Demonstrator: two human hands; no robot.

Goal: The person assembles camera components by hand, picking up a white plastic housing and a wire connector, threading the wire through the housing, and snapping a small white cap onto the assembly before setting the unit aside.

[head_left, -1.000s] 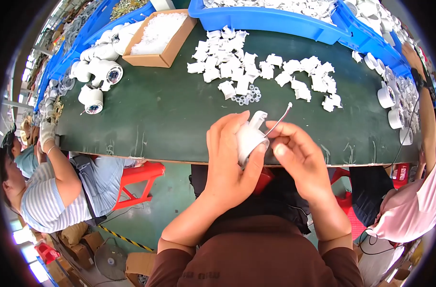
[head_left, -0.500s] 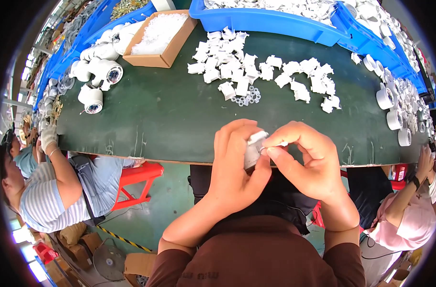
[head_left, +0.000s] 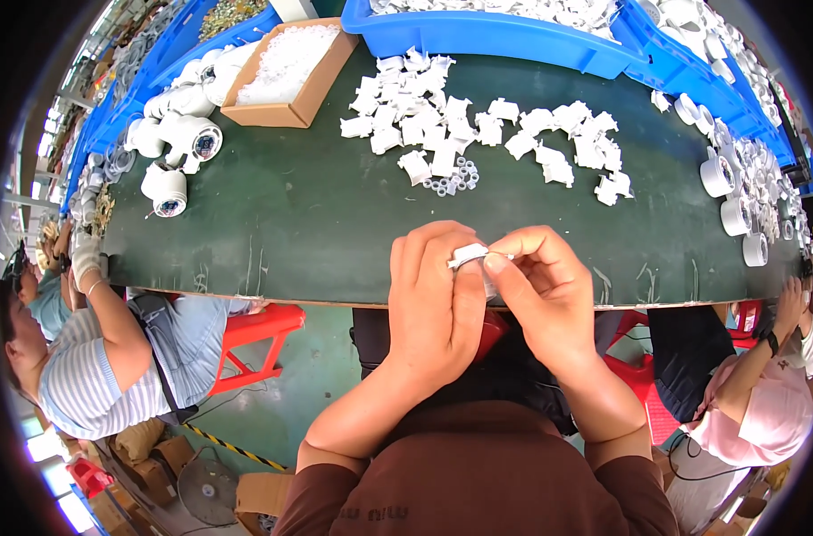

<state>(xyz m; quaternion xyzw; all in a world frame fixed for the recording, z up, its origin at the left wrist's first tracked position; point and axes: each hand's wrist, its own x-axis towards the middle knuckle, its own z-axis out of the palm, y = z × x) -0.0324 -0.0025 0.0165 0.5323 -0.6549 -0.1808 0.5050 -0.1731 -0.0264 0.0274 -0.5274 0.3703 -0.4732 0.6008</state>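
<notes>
Between my two hands, just over the table's near edge, is a small white plastic part with a curved top and short pegs. My left hand is wrapped round it, its fingers covering most of the body. Thumb and forefinger of my right hand pinch together at the part's right side; a tiny pale tip shows there, too small to name. Ahead of my hands lies a small cluster of clear plastic rings. Behind them spreads a loose pile of similar white plastic parts.
A cardboard box of clear pieces stands at the back left, beside white camera housings. Blue bins of white parts line the back. White rings lie at right. Co-workers sit on both sides; a red stool stands at left.
My right hand has moved left and closer to my left hand. The white part has turned, so its curved top now shows above my left fingers.
</notes>
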